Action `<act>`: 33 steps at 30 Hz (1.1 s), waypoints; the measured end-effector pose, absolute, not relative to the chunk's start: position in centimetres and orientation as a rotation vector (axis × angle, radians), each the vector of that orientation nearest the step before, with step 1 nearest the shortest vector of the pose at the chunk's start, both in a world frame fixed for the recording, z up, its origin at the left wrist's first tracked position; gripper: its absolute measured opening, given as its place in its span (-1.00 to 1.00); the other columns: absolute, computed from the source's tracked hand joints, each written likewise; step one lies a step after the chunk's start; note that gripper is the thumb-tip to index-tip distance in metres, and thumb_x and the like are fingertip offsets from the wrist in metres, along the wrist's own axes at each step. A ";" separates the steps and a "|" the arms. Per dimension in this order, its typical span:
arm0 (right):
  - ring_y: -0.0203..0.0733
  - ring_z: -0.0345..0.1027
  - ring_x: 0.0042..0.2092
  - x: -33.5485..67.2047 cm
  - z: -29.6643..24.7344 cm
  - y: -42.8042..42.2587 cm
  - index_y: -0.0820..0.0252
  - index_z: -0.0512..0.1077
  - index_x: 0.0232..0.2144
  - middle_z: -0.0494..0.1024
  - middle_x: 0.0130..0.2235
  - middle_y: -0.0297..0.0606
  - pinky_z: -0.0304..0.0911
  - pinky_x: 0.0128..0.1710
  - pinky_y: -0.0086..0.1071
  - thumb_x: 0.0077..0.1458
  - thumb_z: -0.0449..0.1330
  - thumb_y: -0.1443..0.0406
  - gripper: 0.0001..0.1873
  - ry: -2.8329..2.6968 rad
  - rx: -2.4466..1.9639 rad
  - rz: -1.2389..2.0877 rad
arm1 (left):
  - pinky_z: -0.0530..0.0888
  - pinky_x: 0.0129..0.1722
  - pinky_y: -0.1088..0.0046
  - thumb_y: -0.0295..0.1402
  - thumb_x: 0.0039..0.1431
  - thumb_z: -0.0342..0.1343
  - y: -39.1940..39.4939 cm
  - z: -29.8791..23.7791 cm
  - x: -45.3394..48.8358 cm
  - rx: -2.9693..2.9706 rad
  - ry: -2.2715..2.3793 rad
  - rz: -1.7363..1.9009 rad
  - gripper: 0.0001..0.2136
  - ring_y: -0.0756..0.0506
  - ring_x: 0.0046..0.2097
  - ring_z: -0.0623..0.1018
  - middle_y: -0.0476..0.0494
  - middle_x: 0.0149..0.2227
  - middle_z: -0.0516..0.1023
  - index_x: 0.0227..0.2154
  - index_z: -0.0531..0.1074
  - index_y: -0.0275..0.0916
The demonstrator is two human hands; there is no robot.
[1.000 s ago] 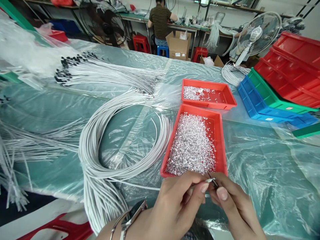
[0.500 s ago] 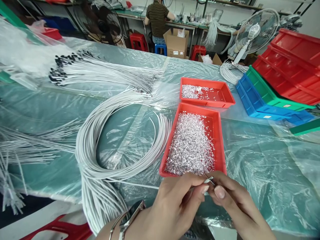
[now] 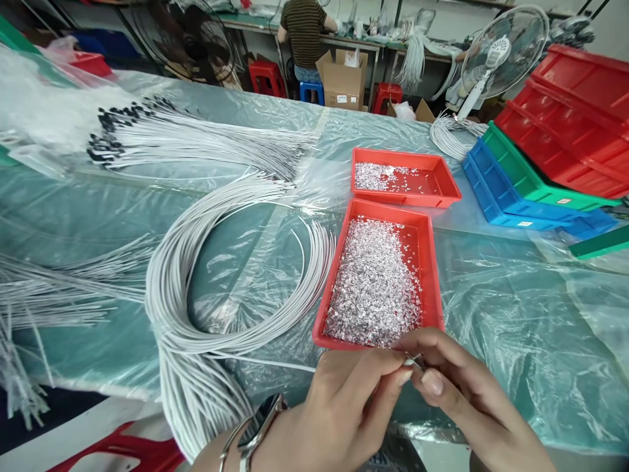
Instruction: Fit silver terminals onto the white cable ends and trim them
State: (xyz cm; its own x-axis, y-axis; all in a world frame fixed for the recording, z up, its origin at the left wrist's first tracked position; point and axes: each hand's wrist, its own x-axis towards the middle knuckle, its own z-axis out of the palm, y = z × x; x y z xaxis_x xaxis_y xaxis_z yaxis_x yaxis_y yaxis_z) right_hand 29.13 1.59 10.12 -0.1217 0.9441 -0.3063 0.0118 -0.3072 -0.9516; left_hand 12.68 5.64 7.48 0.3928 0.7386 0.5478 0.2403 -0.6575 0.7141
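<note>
My left hand (image 3: 348, 400), with a watch (image 3: 263, 419) at the wrist, is closed in a pinch around the end of a white cable (image 3: 289, 364). Right beside it, my right hand (image 3: 466, 393) pinches a small shiny metal piece (image 3: 418, 360) against that cable end. Fingertips cover most of the piece, so its exact shape is hidden. Both hands are at the near edge of a red tray (image 3: 436, 282) that holds a heap of small silvery metal pieces (image 3: 373, 282). Left of the tray lies a large coil of white cables (image 3: 170, 282).
A second red tray (image 3: 445, 180) with fewer pieces sits behind. Stacked red, green and blue bins (image 3: 565, 124) stand at right. Black-ended cables (image 3: 206, 141) lie at the back left, loose cable ends (image 3: 59, 288) at left. A person (image 3: 302, 33) sits beyond, near a fan (image 3: 501, 52).
The view has shifted slightly. My right fingers have moved a little at the cable end, and less of the metal piece shows between the fingertips. Both hands keep their pinch.
</note>
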 end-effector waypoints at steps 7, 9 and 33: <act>-0.33 0.34 -0.10 29.6 8.1 2.0 -0.20 0.36 -0.12 0.45 -0.18 -0.43 0.22 -0.07 -0.58 0.26 0.08 0.16 -0.85 -1.307 -1.377 1.389 | 0.31 -0.63 0.60 -0.42 0.33 -0.12 5.3 8.1 12.4 1.836 0.841 1.280 -0.86 0.09 -0.62 0.36 0.06 -0.60 0.40 -0.32 0.31 -0.26; -0.31 0.33 -0.21 29.7 7.6 2.1 -0.20 0.39 -0.13 0.42 -0.29 -0.42 0.25 -0.17 -0.55 0.24 0.11 0.14 -0.85 -1.282 -1.377 1.283 | 0.28 -0.66 0.61 -0.42 0.33 -0.11 5.3 8.2 12.3 1.821 0.846 1.248 -0.87 0.10 -0.64 0.32 0.07 -0.62 0.37 -0.32 0.32 -0.25; -0.36 -0.07 -0.54 28.1 9.5 2.7 0.02 0.49 -0.49 0.25 -0.57 -0.47 -0.17 -0.58 -0.41 0.01 0.28 0.31 -0.92 -1.043 -1.277 1.301 | 0.30 -0.50 0.55 -0.51 0.26 -0.03 5.2 7.2 12.1 1.936 0.813 1.094 -0.91 0.08 -0.52 0.37 0.06 -0.54 0.40 -0.33 0.34 -0.25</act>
State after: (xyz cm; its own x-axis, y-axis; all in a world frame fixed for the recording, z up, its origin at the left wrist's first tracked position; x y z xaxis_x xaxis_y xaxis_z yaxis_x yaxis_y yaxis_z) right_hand 28.07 2.66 9.46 0.0512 0.9890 -0.1387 -0.0801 -0.1344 -0.9877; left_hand 12.14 5.19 7.23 0.4319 0.8044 0.4080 0.1583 -0.5130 0.8437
